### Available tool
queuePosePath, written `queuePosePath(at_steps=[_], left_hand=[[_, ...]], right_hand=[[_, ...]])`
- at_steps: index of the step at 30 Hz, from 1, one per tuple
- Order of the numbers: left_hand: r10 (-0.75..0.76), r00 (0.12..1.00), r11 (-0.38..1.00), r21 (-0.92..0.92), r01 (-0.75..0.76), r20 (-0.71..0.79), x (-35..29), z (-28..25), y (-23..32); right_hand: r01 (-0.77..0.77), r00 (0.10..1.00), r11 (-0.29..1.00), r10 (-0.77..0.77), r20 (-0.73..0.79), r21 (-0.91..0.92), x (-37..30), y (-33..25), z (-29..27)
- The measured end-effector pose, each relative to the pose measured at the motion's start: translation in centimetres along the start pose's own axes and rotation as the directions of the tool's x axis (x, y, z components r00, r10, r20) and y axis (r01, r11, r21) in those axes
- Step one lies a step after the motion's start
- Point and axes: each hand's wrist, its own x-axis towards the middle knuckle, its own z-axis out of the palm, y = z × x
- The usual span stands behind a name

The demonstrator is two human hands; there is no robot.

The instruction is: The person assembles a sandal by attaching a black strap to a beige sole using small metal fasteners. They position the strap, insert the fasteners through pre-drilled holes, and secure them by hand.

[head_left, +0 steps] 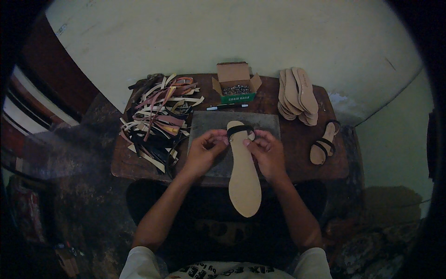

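Pale wall [153, 42] behind a dark wooden surface [297, 156], a beige sole [245, 186] at its near edge

Plain and faintly marked, the wall rises directly behind the surface, whose corners are rounded. A dark, blotchy floor [83, 172] shows to the left. On the middle of the surface lies a flat grey slab [204, 123], and over it are both of the person's hands with the beige sole between them. Its narrow end points away from the body; its broad end reaches past the near edge of the surface. Whether the sole touches the slab cannot be told.

Across the sole, close to the narrow end, runs a black strap [240, 129]. The left hand [206, 149] is narrowed to a pinch at the strap's left end, by the sole's edge. The right hand [269, 151] holds the opposite side, thumb on top of the sole and fingers bent at the strap's right end.

To the left, a tangled heap of straps [155, 116] in black, cream, pink and orange spreads over the surface. Beyond the slab lies a black and white pen [227, 107], just in front of an open green box [238, 98] filled with small metal nails [234, 89]. On the right, beige soles are piled in an overlapping stack [297, 95], and nearer the body sits beige footwear with black straps [320, 151].
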Motion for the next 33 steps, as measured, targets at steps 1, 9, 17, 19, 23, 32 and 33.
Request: queuePosePath(at_steps=[1,9,17,19,23,32,33], left_hand=[[0.002,1.0,0.998,-0.056,-0.001,0.01,0.1,0.0,-0.1],[0.037,0.995,0.959,-0.284,-0.009,0.093,0.7,-1.0,-1.4],[-0.02,0.992,0.84,-0.536,0.083,0.123,0.4,0.1,-2.7],[-0.016,0.993,0.828,-0.556,0.077,0.114,0.4,0.3,-2.6],[-0.067,0.991,0.8,-0.587,0.125,0.12,0.4,1.1,-1.5],[-0.062,0.997,0.968,-0.241,0.07,0.04,0.2,0.4,-0.9],[-0.053,0.998,0.981,-0.186,0.055,0.014,0.1,0.5,-0.6]], right_hand=[[-0.021,1.0,1.0,0.021,0.008,0.017,-0.1,-0.3,0.1],[-0.064,0.994,0.998,0.063,0.084,0.013,-0.7,-0.6,0.4],[-0.01,0.996,0.997,0.003,0.09,0.079,-1.3,-0.5,1.3],[-0.03,0.996,0.998,0.024,0.089,0.063,-1.3,-0.6,1.4],[-0.115,0.992,0.969,0.102,0.073,0.218,-0.8,0.5,0.6],[-0.064,0.998,0.993,0.065,-0.007,0.097,-0.1,0.6,-0.4],[-0.069,0.998,0.993,0.07,0.001,0.096,-0.1,0.6,-0.3]])
